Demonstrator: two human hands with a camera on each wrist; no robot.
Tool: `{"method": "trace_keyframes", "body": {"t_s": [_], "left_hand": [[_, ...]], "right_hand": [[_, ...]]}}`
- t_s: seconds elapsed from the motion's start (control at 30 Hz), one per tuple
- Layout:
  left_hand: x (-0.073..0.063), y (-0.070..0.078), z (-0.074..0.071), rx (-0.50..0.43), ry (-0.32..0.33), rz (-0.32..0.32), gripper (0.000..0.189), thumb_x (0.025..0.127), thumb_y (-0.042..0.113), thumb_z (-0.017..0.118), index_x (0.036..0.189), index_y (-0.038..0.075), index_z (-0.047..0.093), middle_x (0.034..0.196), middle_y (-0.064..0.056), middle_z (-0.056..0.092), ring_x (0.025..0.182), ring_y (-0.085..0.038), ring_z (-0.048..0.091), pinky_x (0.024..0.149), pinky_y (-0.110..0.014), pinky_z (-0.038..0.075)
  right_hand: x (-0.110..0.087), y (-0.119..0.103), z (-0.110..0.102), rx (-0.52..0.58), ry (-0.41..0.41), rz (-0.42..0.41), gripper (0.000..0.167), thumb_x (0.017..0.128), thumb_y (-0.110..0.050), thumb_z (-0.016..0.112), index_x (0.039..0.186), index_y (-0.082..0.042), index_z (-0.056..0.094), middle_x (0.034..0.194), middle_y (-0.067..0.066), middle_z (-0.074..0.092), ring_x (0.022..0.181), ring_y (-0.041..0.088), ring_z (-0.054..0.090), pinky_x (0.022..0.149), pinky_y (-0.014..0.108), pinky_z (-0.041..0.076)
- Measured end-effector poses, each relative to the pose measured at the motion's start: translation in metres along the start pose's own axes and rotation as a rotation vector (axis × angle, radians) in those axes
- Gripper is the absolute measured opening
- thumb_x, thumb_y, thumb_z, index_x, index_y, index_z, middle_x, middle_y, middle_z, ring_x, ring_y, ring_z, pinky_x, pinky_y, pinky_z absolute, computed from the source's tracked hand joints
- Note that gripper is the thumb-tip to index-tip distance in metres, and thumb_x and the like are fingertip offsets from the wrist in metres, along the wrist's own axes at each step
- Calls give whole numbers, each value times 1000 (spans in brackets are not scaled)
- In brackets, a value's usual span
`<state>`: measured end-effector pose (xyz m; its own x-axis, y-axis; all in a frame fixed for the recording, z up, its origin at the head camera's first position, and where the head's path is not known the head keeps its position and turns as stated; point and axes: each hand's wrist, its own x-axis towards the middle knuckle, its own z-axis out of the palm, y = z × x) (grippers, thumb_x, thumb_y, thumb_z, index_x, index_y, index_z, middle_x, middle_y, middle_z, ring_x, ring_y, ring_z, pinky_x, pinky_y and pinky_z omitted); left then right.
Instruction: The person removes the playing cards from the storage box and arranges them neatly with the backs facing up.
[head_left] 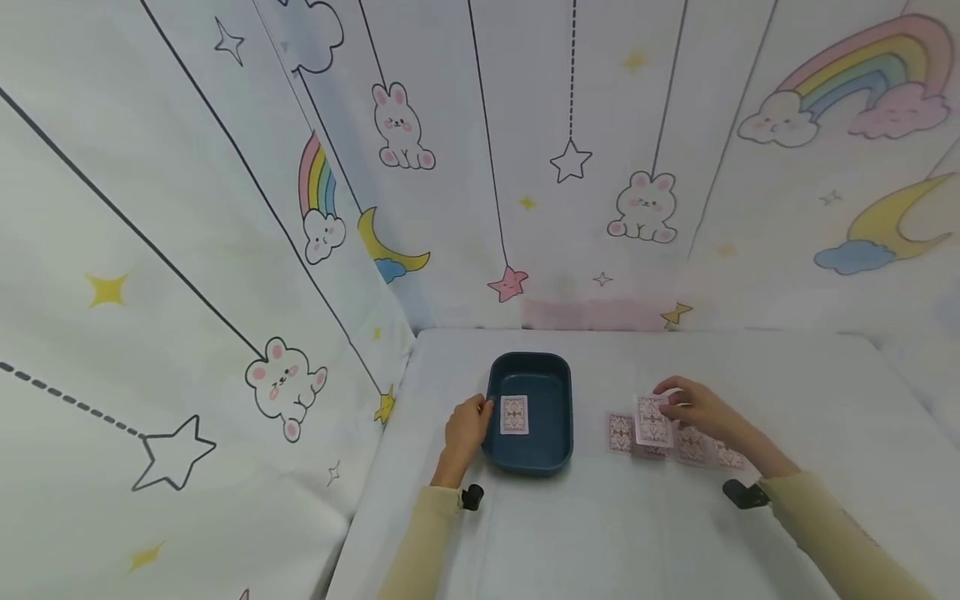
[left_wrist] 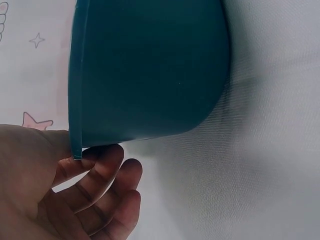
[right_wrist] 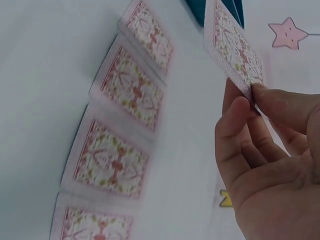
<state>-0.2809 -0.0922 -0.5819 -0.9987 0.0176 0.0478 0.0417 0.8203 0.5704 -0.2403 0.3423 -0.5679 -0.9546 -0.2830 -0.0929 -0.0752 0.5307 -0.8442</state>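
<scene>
A dark teal rectangular tray (head_left: 550, 433) stands on the white table, with one patterned playing card (head_left: 514, 415) lying in its left part. My left hand (head_left: 467, 429) grips the tray's left rim; in the left wrist view the fingers (left_wrist: 107, 162) curl below the rim and the thumb is mostly hidden. To the right of the tray, my right hand (head_left: 701, 410) pinches a playing card (right_wrist: 235, 47) by its edge between thumb and fingers, raised above the table. Under it lies a row of similar cards (right_wrist: 117, 162), red-patterned backs up, partly covered by the hand in the head view.
A white cloth (head_left: 600, 533) covers the table. Behind it and on the left hang white sheets printed with bunnies (head_left: 645, 208), stars and rainbows. A dark wrist device (head_left: 745, 493) sits at the right cuff, another (head_left: 472, 497) at the left.
</scene>
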Motion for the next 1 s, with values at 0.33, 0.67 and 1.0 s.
{"method": "trace_keyframes", "body": {"t_s": [0.33,0.67,1.0], "left_hand": [[-2,-1,6,-32,-17,0,26,104,28,56,85,10,61,67,-3,54,57,-16,48,51,-29,34],[0,-3,-2,-40,-26,-1,29,105,28,54,84,9,58,66,-3,52,55,-16,47,50,-29,33],[0,-1,-1,-32,-30,7,27,105,27,55,84,9,59,66,-4,54,55,-17,47,50,-29,34]], "right_hand": [[-35,26,-24,-5,59,62,41,102,-22,60,137,-4,48,120,23,58,96,17,64,74,31,59],[-60,50,-45,-67,125,125,47,103,-30,57,139,-1,45,124,25,57,98,11,62,76,27,57],[-87,90,-69,-102,110,200,52,102,-34,58,139,0,45,129,30,56,96,-3,57,77,27,57]]}}
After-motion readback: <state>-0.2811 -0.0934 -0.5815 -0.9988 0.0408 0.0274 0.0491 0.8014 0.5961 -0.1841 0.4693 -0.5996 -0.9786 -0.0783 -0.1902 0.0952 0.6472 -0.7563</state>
